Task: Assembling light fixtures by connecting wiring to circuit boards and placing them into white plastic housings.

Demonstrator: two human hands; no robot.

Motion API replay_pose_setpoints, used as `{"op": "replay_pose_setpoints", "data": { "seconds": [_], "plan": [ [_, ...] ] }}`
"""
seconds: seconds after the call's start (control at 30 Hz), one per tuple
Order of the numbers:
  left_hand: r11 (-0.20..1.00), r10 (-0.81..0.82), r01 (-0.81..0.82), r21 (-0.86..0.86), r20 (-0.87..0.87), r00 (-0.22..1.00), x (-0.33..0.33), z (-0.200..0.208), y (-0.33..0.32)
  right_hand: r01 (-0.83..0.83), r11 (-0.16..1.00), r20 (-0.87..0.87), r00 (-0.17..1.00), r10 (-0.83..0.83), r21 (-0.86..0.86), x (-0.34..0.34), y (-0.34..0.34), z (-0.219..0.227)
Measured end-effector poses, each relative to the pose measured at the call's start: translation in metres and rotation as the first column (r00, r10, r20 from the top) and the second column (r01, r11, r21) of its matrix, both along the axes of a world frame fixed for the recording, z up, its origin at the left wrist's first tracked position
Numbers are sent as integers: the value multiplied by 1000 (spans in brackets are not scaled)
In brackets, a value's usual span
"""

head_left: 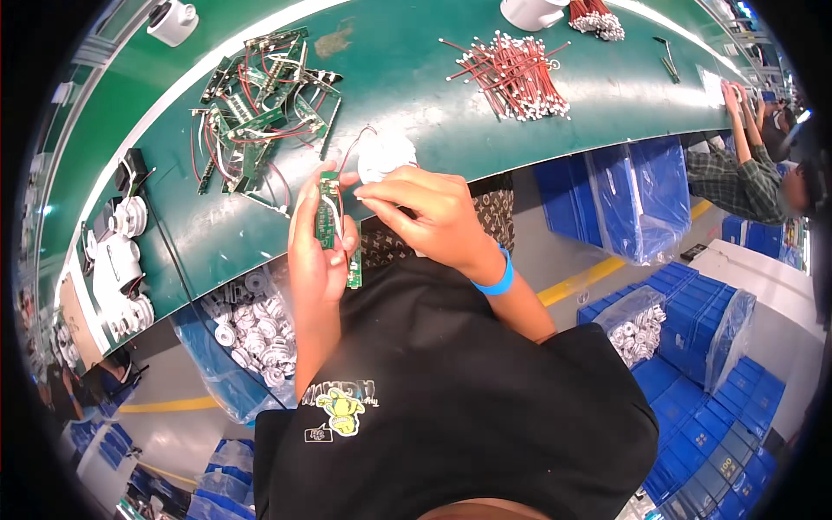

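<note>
L hand [307,241] curled round grn PCB [327,217], R hand [438,212] half-curled by wht part [383,158], grip unclear.

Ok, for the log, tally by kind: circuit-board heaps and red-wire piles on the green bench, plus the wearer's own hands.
Circuit-board heaps: 1 (left side)
Red-wire piles: 2 (larger pile; smaller pile at the far edge)
Wearer's hands: 2 (left hand, right hand)
Total: 5
</note>
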State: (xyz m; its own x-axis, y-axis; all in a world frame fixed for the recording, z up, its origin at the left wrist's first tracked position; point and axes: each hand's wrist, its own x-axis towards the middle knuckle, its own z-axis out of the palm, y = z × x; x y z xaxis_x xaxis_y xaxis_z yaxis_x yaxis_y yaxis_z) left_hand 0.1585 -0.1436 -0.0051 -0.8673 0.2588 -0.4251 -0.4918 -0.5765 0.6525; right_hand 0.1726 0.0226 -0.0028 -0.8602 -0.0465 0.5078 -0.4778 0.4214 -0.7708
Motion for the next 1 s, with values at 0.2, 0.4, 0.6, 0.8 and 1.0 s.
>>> {"op": "replay_pose_setpoints", "data": {
  "seconds": [0.2, 0.4, 0.6, 0.8, 1.0],
  "plan": [
    [998, -21, 20, -64, -22, 1000, 7, 3, 11, 87, 995, -47, 995, -85, 41, 1, -6, -7],
    [995, -68, 63, -74, -70, 995, 10, 0, 11, 117, 992, -13, 993, -117, 38, 4, -9, -8],
    [995, -30, 24, -99, -62, 998, 13, 1, 18, 184, 975, -90, 981, -173, 125, 5, -11, -9],
    [978, -16, -4, -208, -95, 995, 17, 11, 20, 167, 967, -109, 983, -148, 193, 4, -8, -5],
    [976, -68, 37, -213, -138, 988, 19, 9, 13, 194, 970, -36, 981, -191, 149, 7, -12, -5]
  ]
}}
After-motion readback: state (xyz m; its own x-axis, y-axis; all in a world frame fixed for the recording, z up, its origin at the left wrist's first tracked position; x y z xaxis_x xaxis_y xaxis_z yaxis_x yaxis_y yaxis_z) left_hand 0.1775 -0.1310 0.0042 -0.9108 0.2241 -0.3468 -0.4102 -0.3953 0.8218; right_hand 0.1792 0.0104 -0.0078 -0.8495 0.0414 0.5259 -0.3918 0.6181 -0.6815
